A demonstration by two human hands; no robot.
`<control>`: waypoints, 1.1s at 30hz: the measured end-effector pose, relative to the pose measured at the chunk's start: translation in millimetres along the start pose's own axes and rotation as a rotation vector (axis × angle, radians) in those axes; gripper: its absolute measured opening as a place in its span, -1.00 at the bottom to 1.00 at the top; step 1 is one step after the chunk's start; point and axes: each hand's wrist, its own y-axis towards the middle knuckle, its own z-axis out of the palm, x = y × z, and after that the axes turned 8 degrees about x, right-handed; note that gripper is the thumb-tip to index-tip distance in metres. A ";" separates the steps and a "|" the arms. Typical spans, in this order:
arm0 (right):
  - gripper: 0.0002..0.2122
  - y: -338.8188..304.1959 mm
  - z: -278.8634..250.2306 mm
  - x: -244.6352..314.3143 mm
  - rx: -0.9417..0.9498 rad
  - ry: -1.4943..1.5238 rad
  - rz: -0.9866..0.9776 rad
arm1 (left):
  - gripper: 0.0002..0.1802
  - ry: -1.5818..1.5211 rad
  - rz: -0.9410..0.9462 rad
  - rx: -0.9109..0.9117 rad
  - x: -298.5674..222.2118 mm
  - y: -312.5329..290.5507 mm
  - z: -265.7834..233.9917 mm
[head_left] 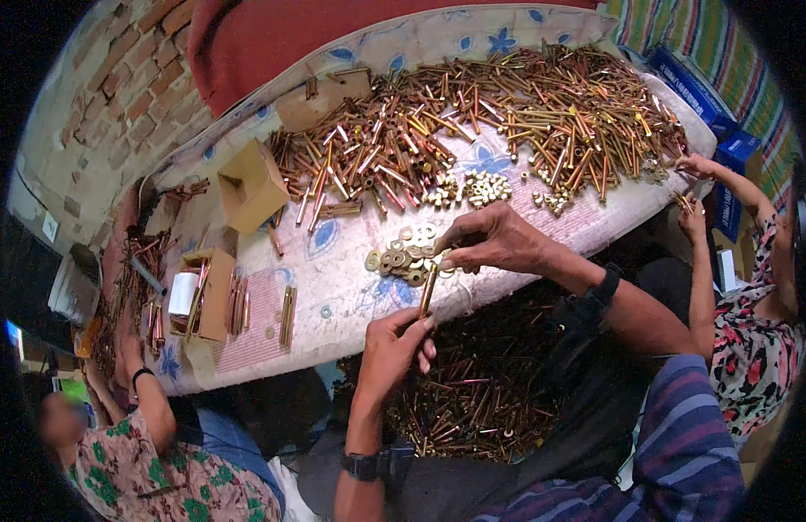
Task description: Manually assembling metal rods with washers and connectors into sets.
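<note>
My left hand (387, 350), at the front edge of the table, is closed around a slim brass-coloured bolt (428, 294) held nearly upright. Just above its top end, the thumb and fingers of my right hand (506, 244) are pinched together. Whatever they hold is too small to tell. Beside those fingertips lies a loose pile of flat washers (401, 261) on the table. A cluster of small shiny nuts (486, 188) sits a little farther back, beyond my right hand.
A big heap of bolts (560, 130) covers the table's far side. Cardboard boxes (252, 187) and a bolt-filled box (215, 296) stand at left. More bolts (473, 409) lie below the table edge. Co-workers' hands (695, 217) work at right; another person (151, 461) sits at left.
</note>
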 end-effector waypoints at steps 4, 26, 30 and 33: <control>-0.79 -0.5 1.4 -0.8 0.014 -0.172 -0.094 | -0.74 0.025 0.012 0.004 0.8 -1.1 -2.0; -0.79 -5.3 5.4 1.4 0.178 -0.489 -0.333 | -0.76 0.296 0.003 -0.086 -0.4 -10.5 -14.8; -0.78 -4.7 9.1 3.6 0.172 -0.503 -0.381 | -0.75 0.212 -0.079 -0.017 -2.3 -12.3 -19.1; -0.78 -4.9 8.7 2.5 0.179 -0.483 -0.375 | -0.74 0.213 -0.081 0.013 -5.6 -13.1 -20.4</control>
